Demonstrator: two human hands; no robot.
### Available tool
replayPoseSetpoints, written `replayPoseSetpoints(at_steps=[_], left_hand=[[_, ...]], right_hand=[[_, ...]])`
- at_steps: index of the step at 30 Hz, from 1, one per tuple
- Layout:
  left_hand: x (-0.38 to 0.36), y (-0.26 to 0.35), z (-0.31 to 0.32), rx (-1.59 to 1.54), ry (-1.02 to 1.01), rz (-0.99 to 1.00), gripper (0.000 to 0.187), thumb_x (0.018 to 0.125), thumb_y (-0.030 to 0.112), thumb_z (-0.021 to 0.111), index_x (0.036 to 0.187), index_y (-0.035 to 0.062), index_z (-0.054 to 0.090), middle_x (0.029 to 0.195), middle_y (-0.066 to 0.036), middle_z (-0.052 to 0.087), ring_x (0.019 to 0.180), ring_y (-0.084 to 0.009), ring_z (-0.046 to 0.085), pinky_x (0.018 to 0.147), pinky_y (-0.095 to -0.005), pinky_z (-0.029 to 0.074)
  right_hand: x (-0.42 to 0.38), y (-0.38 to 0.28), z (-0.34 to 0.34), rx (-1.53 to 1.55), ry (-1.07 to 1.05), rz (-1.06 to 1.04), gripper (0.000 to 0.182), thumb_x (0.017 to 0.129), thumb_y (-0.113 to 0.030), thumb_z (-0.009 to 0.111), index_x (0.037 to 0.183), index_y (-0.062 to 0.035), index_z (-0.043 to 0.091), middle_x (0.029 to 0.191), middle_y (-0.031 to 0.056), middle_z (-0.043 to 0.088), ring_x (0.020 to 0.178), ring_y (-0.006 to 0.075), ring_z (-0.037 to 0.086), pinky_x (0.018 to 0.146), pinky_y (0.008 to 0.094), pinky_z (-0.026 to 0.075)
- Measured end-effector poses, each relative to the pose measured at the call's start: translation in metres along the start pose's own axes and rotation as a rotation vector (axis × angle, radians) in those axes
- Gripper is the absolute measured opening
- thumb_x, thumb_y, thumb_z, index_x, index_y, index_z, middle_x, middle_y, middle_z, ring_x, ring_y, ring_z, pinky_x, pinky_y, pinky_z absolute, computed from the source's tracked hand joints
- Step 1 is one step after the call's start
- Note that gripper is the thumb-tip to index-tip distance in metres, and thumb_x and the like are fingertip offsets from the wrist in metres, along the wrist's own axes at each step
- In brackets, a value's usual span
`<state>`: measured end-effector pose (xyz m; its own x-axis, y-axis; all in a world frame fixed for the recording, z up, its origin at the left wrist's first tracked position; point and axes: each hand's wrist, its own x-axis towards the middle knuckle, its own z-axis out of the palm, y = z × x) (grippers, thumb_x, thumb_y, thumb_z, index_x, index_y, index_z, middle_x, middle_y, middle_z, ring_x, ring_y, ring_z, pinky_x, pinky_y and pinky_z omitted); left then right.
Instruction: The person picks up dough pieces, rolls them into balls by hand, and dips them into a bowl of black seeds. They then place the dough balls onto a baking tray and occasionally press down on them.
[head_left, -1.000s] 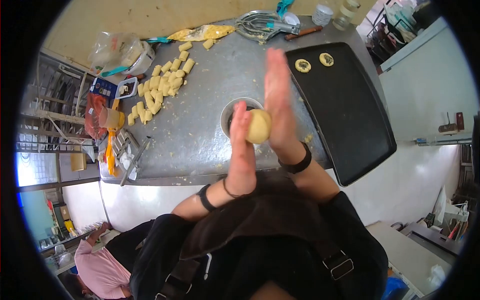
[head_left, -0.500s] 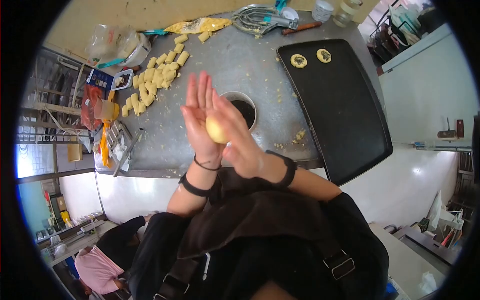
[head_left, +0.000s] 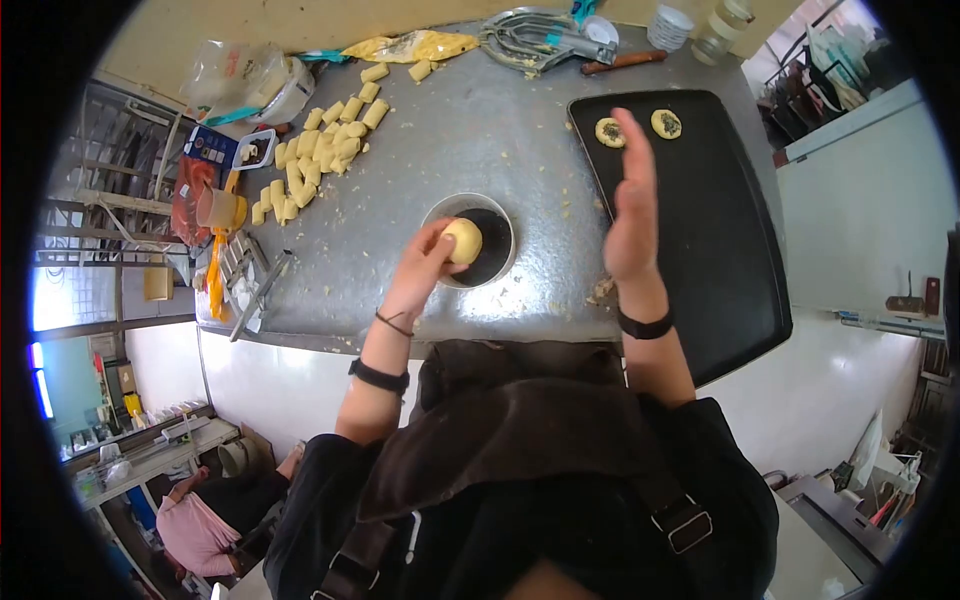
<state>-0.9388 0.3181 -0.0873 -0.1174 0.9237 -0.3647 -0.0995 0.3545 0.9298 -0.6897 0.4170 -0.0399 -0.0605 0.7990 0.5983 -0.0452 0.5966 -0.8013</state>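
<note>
Over the bowl [head_left: 468,240] near the desk's [head_left: 420,170] front edge, the left hand [head_left: 425,262] cups a dough ball [head_left: 462,240] in its fingertips; it looks soft, light, easily dented, so best cradled underneath. Right of the bowl, the right hand [head_left: 632,205] hangs flat and empty above the tray [head_left: 720,240]. Beyond, dough pieces [head_left: 315,160] leave bare desk between.

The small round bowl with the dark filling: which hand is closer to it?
Left. The left hand holds a dough ball over the bowl; the right hand is raised off to its side.
</note>
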Motion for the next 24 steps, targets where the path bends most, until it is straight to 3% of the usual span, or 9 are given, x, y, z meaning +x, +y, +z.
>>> replayPoseSetpoints(at_steps=[1, 5, 9, 11, 13, 17, 20, 22, 24], left_hand=[[0.012, -0.004, -0.004, 0.113, -0.042, 0.053, 0.033, 0.091, 0.017, 0.059, 0.121, 0.0029, 0.056, 0.107, -0.014, 0.063, 0.096, -0.0241, 0.062, 0.080, -0.0309, 0.054], [0.043, -0.014, 0.012, 0.918, -0.078, 0.403, 0.035, 0.076, 0.017, 0.069, 0.109, 0.0062, 0.062, 0.105, -0.017, 0.061, 0.091, -0.0321, 0.062, 0.080, -0.0385, 0.051], [0.068, -0.054, 0.034, 1.219, -0.175, 0.295, 0.029, 0.073, 0.019, 0.070, 0.097, 0.0059, 0.061, 0.097, -0.016, 0.061, 0.093, -0.0354, 0.061, 0.082, -0.0429, 0.049], [0.068, -0.049, 0.033, 1.192, -0.198, 0.332, 0.030, 0.071, 0.018, 0.071, 0.098, 0.0064, 0.062, 0.097, -0.017, 0.060, 0.090, -0.0360, 0.061, 0.081, -0.0424, 0.050], [0.069, -0.045, 0.019, 1.124, -0.227, 0.424, 0.028, 0.074, 0.014, 0.071, 0.099, 0.0057, 0.063, 0.098, -0.016, 0.061, 0.090, -0.0300, 0.063, 0.076, -0.0394, 0.052], [0.040, -0.009, 0.008, 0.335, -0.230, 0.075, 0.035, 0.084, 0.010, 0.065, 0.117, 0.0042, 0.054, 0.106, -0.013, 0.061, 0.098, -0.0228, 0.063, 0.078, -0.0362, 0.056], [0.003, 0.034, 0.022, -0.130, -0.242, -0.071, 0.044, 0.091, 0.010, 0.058, 0.131, 0.0047, 0.041, 0.114, -0.013, 0.058, 0.103, -0.0225, 0.062, 0.082, -0.0347, 0.057], [-0.009, 0.040, 0.034, -0.336, -0.310, -0.085, 0.050, 0.093, 0.012, 0.055, 0.137, 0.0059, 0.032, 0.119, -0.016, 0.056, 0.103, -0.0247, 0.063, 0.083, -0.0339, 0.058], [-0.011, 0.036, 0.039, -0.277, -0.325, -0.092, 0.048, 0.098, 0.025, 0.048, 0.139, 0.0066, 0.029, 0.122, -0.016, 0.054, 0.104, -0.0240, 0.063, 0.083, -0.0333, 0.057]], right_hand=[[0.000, 0.003, -0.013, -0.024, 0.042, 0.006, 0.063, 0.098, -0.042, 0.033, 0.140, 0.0040, 0.035, 0.144, 0.0194, 0.038, 0.135, 0.0325, 0.033, 0.112, 0.0396, 0.021], [-0.001, 0.010, -0.042, -0.104, 0.093, 0.014, 0.060, 0.099, -0.040, 0.035, 0.139, 0.0046, 0.036, 0.143, 0.0189, 0.039, 0.134, 0.0309, 0.034, 0.111, 0.0386, 0.022], [-0.010, 0.010, -0.038, -0.133, 0.059, 0.008, 0.058, 0.099, -0.038, 0.036, 0.138, 0.0052, 0.036, 0.142, 0.0183, 0.040, 0.134, 0.0293, 0.035, 0.111, 0.0376, 0.023], [-0.017, 0.009, -0.032, -0.108, 0.024, 0.025, 0.054, 0.099, -0.033, 0.040, 0.138, 0.0050, 0.037, 0.141, 0.0179, 0.041, 0.133, 0.0292, 0.035, 0.111, 0.0377, 0.024], [-0.027, 0.011, -0.028, -0.190, -0.167, 0.153, 0.061, 0.086, -0.017, 0.061, 0.139, 0.0014, 0.037, 0.141, 0.0193, 0.041, 0.133, 0.0323, 0.035, 0.110, 0.0391, 0.026], [-0.035, -0.006, -0.006, -0.224, -0.534, 0.158, 0.082, 0.069, -0.016, 0.076, 0.140, -0.0044, 0.036, 0.141, 0.0184, 0.039, 0.133, 0.0345, 0.035, 0.110, 0.0384, 0.029], [-0.035, -0.012, 0.012, -0.084, -0.646, 0.089, 0.076, 0.070, -0.017, 0.078, 0.137, -0.0077, 0.042, 0.134, 0.0181, 0.047, 0.125, 0.0349, 0.045, 0.105, 0.0391, 0.037], [-0.035, -0.010, 0.020, -0.039, -0.665, 0.190, 0.070, 0.071, -0.016, 0.078, 0.133, -0.0082, 0.047, 0.127, 0.0154, 0.054, 0.116, 0.0301, 0.053, 0.098, 0.0364, 0.042], [-0.034, -0.009, 0.016, 0.047, -0.687, 0.292, 0.064, 0.072, -0.015, 0.079, 0.128, -0.0075, 0.051, 0.119, 0.0122, 0.058, 0.108, 0.0245, 0.058, 0.092, 0.0335, 0.046]])
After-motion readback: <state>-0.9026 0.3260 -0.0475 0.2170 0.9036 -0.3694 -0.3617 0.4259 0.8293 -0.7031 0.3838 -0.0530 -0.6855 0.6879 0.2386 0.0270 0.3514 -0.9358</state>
